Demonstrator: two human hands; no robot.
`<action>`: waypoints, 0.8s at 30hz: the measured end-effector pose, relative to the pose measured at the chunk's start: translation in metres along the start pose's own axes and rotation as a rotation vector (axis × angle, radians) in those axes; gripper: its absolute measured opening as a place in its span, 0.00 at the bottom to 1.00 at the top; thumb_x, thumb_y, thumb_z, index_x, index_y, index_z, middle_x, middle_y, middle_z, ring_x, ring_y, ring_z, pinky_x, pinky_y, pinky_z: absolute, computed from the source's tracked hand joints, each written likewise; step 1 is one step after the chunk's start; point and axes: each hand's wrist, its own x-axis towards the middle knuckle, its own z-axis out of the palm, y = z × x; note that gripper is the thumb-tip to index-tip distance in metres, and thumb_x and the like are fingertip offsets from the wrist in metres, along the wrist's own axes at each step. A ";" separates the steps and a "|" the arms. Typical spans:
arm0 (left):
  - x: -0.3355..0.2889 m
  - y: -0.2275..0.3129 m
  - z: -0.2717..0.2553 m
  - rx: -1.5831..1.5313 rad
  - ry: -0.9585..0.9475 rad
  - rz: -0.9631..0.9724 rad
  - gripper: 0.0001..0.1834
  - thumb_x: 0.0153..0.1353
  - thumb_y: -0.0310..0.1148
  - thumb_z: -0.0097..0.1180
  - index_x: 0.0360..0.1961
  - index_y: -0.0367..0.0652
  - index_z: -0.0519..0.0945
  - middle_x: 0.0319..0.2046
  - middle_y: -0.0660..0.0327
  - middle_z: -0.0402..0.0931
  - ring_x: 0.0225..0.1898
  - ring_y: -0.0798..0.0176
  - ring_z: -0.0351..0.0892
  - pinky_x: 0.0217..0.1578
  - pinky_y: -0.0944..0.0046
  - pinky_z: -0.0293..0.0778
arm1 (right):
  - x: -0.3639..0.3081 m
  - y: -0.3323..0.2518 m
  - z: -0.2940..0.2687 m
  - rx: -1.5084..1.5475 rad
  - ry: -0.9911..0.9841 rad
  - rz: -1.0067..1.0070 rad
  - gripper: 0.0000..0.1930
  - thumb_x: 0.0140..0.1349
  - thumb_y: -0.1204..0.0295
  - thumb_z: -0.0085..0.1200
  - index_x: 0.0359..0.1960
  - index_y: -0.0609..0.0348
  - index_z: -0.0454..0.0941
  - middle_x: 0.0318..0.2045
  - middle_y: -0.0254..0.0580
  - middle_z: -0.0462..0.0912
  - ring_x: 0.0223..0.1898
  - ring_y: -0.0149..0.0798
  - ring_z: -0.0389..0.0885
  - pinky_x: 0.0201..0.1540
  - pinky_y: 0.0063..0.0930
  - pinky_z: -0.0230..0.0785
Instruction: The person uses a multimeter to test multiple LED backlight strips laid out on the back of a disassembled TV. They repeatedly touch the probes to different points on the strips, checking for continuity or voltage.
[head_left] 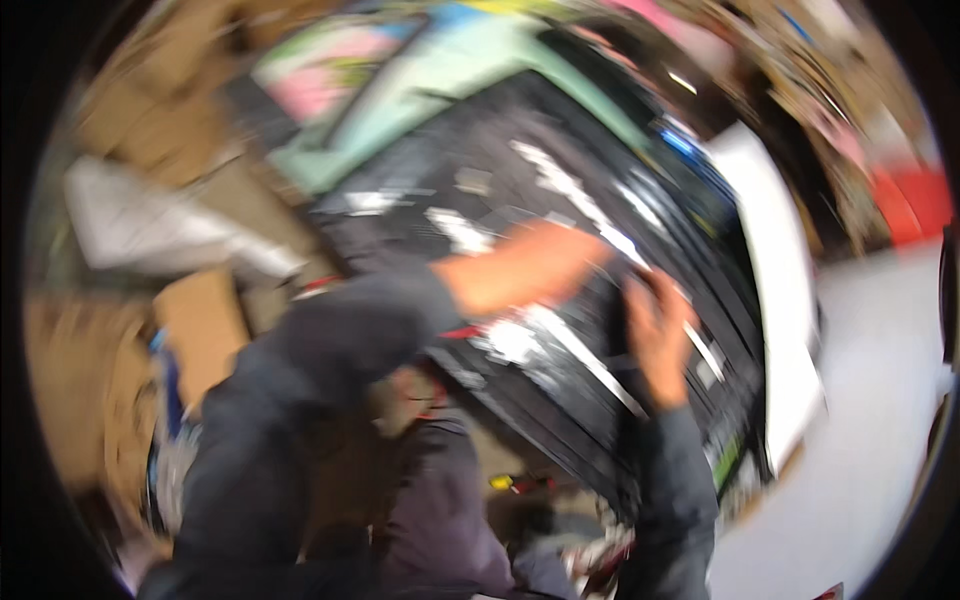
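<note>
A large flat object wrapped in glossy black plastic (420, 240) lies at a slant before me, with white strips and patches across it. My left hand (535, 262) reaches over its middle; motion smears the fingers, and whether they hold anything is hidden. To the right of it, my right hand (660, 335) is over the black wrapping, close to a long white strip (575, 195). Its fingers are bent toward the surface, but blur hides whether anything is between them. Both forearms are in dark sleeves.
Under the black object's far side is a pale green sheet (385, 115). A white panel (770, 250) stands along the right side. Brown cardboard (200, 325) and a white sheet (130, 215) lie on the left. A small yellow-and-red item (515, 484) is near my legs.
</note>
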 end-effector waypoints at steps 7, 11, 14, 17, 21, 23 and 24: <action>0.002 -0.026 0.014 0.591 0.346 0.784 0.07 0.57 0.25 0.64 0.33 0.32 0.80 0.28 0.44 0.84 0.33 0.35 0.88 0.31 0.41 0.81 | -0.016 0.017 0.002 0.190 -0.090 0.096 0.15 0.81 0.71 0.54 0.58 0.75 0.80 0.50 0.47 0.85 0.53 0.37 0.81 0.62 0.31 0.73; -0.007 -0.018 0.011 0.602 0.318 0.732 0.08 0.58 0.25 0.63 0.35 0.30 0.80 0.30 0.42 0.84 0.34 0.34 0.88 0.32 0.41 0.81 | -0.013 0.019 -0.003 0.144 -0.085 0.043 0.16 0.80 0.71 0.55 0.57 0.75 0.80 0.49 0.49 0.86 0.52 0.37 0.82 0.61 0.32 0.74; -0.008 -0.011 0.010 0.597 0.310 0.752 0.07 0.57 0.23 0.64 0.35 0.31 0.80 0.28 0.43 0.84 0.34 0.35 0.88 0.32 0.41 0.81 | -0.012 0.022 -0.004 0.165 -0.061 0.058 0.16 0.80 0.71 0.56 0.57 0.75 0.81 0.49 0.49 0.87 0.52 0.38 0.83 0.60 0.33 0.75; 0.005 -0.009 0.008 0.453 0.197 0.696 0.05 0.65 0.28 0.59 0.37 0.37 0.82 0.26 0.47 0.84 0.33 0.41 0.89 0.32 0.44 0.82 | -0.011 0.018 -0.006 0.085 -0.009 0.042 0.16 0.77 0.69 0.60 0.56 0.72 0.84 0.48 0.48 0.90 0.50 0.39 0.85 0.59 0.34 0.76; 0.011 -0.027 0.007 0.472 0.315 0.633 0.12 0.75 0.36 0.50 0.40 0.44 0.83 0.22 0.53 0.82 0.27 0.47 0.89 0.31 0.43 0.82 | -0.002 0.005 0.001 0.066 -0.039 0.035 0.14 0.75 0.68 0.61 0.53 0.68 0.86 0.43 0.54 0.91 0.46 0.45 0.90 0.55 0.35 0.79; -0.004 -0.017 -0.001 0.523 0.365 0.736 0.12 0.74 0.32 0.52 0.51 0.40 0.83 0.37 0.48 0.87 0.40 0.41 0.89 0.39 0.43 0.82 | 0.002 0.005 -0.001 0.098 -0.030 0.012 0.13 0.74 0.70 0.62 0.52 0.67 0.85 0.39 0.55 0.89 0.42 0.47 0.91 0.48 0.37 0.80; -0.008 -0.017 -0.006 0.483 0.324 0.713 0.22 0.71 0.23 0.60 0.65 0.42 0.83 0.47 0.43 0.87 0.45 0.36 0.87 0.44 0.44 0.82 | 0.002 0.000 -0.004 0.089 -0.021 -0.013 0.12 0.73 0.70 0.62 0.51 0.67 0.85 0.38 0.55 0.88 0.41 0.50 0.90 0.47 0.37 0.80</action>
